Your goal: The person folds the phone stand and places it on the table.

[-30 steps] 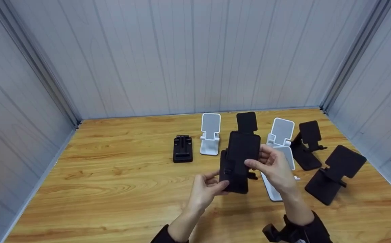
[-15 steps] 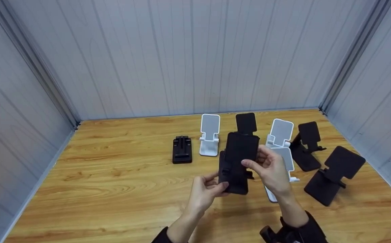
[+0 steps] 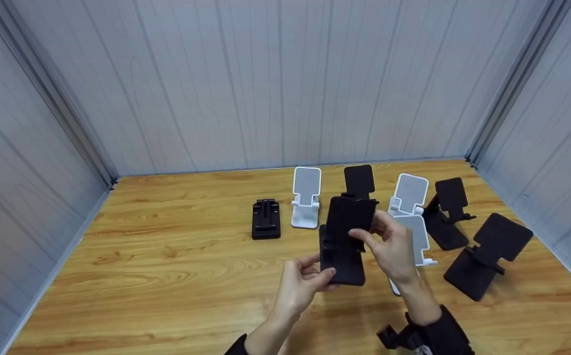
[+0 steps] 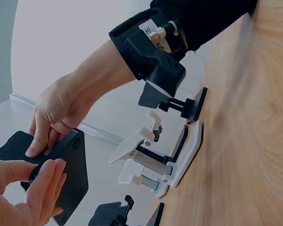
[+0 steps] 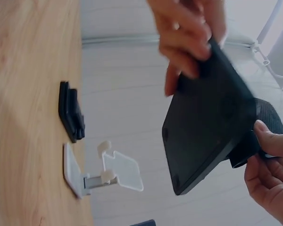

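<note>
Both hands hold a black folding phone stand [image 3: 349, 219] up over the table. My left hand [image 3: 297, 288] grips the left edge of its base, thumb on top. On the upper plate, my right hand [image 3: 395, 246] pinches the right side, with the thumb on the front face. The plate tilts back above the base. In the right wrist view the underside of the base [image 5: 207, 122] shows, held by the left hand [image 5: 186, 40]. The left wrist view has the right hand [image 4: 56, 113] on the plate and the left hand [image 4: 33, 195] at the base.
A folded black stand [image 3: 266, 222] lies left of an upright white stand [image 3: 307, 190]. Behind the held one stands another black stand [image 3: 359, 180]. To the right are white stands [image 3: 411, 192] and opened black stands [image 3: 502, 239]. Panel walls [image 3: 285, 84] border the wooden table [image 3: 167, 276].
The upper plate of the held phone stand has tipped and lowered slightly, with my right hand moving a little left and down alongside it. My left hand stays on the base.
</note>
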Demonstrator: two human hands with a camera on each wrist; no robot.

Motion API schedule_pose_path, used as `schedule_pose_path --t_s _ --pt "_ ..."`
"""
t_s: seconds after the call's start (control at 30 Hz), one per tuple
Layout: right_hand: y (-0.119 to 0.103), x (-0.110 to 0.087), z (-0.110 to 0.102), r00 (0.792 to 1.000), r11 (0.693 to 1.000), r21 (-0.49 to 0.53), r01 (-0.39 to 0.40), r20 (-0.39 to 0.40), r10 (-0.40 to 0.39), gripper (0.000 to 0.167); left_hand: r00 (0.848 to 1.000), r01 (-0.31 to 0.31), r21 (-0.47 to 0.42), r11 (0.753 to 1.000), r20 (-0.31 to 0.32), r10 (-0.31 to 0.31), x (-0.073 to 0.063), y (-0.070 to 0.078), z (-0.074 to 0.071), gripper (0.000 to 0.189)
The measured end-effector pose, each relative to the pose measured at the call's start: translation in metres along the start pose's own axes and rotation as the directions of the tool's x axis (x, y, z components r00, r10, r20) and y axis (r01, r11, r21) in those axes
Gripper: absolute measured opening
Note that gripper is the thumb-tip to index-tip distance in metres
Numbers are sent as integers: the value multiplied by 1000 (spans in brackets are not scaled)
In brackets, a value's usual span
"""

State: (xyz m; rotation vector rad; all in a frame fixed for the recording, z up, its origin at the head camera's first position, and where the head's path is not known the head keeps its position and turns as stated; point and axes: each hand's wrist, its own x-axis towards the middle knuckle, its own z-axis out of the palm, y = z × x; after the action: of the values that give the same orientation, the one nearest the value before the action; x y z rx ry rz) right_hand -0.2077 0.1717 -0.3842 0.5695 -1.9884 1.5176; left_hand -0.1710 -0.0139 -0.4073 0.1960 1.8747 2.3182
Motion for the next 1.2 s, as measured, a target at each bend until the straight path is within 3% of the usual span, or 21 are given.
schedule_pose_path --t_s 0.17,0.33,0.63,0.77,0.9,1.03,1.2 --pt "9 1 2 995 989 -118 93 -29 -97 24 1000 3 -5 1000 4 -3 -1 -1 1 47" --pt "21 2 2 976 959 -205 194 -59 -210 26 1000 19 -29 999 12 -19 -1 -3 4 47" --pt "32 4 1 934 915 -256 313 -91 -345 23 999 32 -57 998 43 -29 -3 -5 6 48" --pt "30 6 0 928 901 -284 329 -82 -364 39 999 33 -56 998 38 -31 -2 -3 4 47" --pt "21 6 -4 944 893 -344 289 -52 -325 30 999 44 -54 998 18 -43 -1 -1 3 44" --pt "10 6 -10 952 889 -373 264 -47 -302 50 998 65 -68 996 2 -65 -2 1 3 42" --pt "1 6 -13 902 861 -344 375 -82 -425 38 997 71 -72 995 -18 -72 -1 1 2 41"
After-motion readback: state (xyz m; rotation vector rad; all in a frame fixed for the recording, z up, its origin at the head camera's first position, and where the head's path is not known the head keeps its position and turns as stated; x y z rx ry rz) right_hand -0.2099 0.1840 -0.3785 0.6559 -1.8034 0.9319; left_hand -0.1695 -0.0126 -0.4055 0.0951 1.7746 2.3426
